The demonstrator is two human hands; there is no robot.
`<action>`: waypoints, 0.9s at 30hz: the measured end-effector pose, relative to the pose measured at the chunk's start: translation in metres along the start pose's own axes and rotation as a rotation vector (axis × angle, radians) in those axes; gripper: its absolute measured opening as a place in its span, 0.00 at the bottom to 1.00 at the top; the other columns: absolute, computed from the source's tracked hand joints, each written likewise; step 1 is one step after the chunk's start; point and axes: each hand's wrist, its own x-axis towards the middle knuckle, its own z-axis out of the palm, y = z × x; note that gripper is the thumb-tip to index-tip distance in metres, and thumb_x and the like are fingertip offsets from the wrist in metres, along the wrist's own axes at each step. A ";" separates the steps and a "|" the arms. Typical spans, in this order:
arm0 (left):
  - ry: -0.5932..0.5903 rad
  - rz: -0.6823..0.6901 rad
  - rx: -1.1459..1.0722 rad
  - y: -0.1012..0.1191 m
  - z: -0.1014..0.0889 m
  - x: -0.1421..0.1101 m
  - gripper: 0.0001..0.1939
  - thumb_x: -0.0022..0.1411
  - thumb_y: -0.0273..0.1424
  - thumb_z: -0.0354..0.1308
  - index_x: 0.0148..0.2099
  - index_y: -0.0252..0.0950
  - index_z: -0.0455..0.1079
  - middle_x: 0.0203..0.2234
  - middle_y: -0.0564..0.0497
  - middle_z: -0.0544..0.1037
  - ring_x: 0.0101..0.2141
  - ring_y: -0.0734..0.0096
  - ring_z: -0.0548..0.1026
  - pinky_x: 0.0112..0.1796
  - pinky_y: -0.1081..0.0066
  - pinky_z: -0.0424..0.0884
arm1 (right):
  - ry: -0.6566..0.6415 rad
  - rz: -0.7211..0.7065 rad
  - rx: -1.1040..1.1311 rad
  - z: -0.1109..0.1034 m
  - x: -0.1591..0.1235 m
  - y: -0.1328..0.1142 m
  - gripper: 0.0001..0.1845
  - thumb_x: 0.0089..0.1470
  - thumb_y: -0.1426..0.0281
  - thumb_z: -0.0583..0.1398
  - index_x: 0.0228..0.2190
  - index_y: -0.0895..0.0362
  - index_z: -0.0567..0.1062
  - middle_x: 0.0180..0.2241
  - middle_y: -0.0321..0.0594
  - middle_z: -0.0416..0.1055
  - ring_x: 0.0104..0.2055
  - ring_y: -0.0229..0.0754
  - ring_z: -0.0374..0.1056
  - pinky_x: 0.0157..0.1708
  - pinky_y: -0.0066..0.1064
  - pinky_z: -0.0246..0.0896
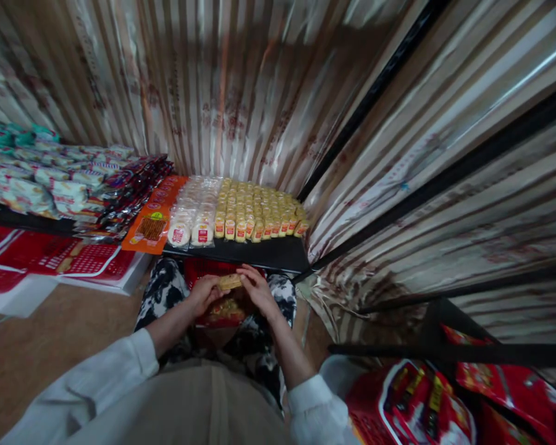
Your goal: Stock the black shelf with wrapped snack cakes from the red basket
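Between my hands, above my lap, is a small yellow wrapped snack pack (pixel 230 282). The fingers of my left hand (pixel 204 293) grip its left end, and those of my right hand (pixel 257 289) grip its right end. Below them, between my knees, stands a red basket (pixel 222 320) with more yellow packs (pixel 229 306) inside. Just ahead on a black shelf (pixel 269 252), similar yellow packs (pixel 259 213) are lined up in rows. To their left lie two rows of clear-wrapped white round snacks (pixel 192 216). Print on the held pack is too small to read.
An orange snack packet (pixel 152 216) and stacked white and dark bags (pixel 88 179) fill the shelf's left. Red baskets (pixel 88 253) sit below. Black frame bars (pixel 398 198) cross striped sheeting; another basket (pixel 384 402) holds red packets at lower right.
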 end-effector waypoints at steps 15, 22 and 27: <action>-0.097 -0.263 0.126 0.031 0.023 0.010 0.16 0.63 0.38 0.46 0.32 0.31 0.64 0.14 0.49 0.71 0.16 0.71 0.73 0.12 0.82 0.59 | -0.083 0.145 0.338 -0.031 0.010 -0.005 0.14 0.45 0.64 0.61 0.35 0.57 0.73 0.26 0.34 0.74 0.25 0.34 0.69 0.24 0.24 0.62; -0.163 -0.161 0.270 0.048 0.050 0.020 0.18 0.61 0.43 0.50 0.32 0.32 0.65 0.19 0.50 0.73 0.19 0.74 0.74 0.16 0.81 0.64 | 0.118 0.283 0.565 -0.037 0.021 0.012 0.17 0.43 0.60 0.63 0.32 0.59 0.71 0.20 0.32 0.70 0.20 0.32 0.67 0.19 0.21 0.60; -0.121 0.019 0.384 0.055 0.079 0.035 0.08 0.55 0.32 0.60 0.30 0.31 0.67 0.22 0.51 0.74 0.21 0.78 0.73 0.21 0.81 0.66 | 0.200 0.341 0.704 -0.042 0.030 0.017 0.16 0.43 0.59 0.64 0.29 0.58 0.70 0.20 0.33 0.70 0.19 0.31 0.66 0.18 0.20 0.58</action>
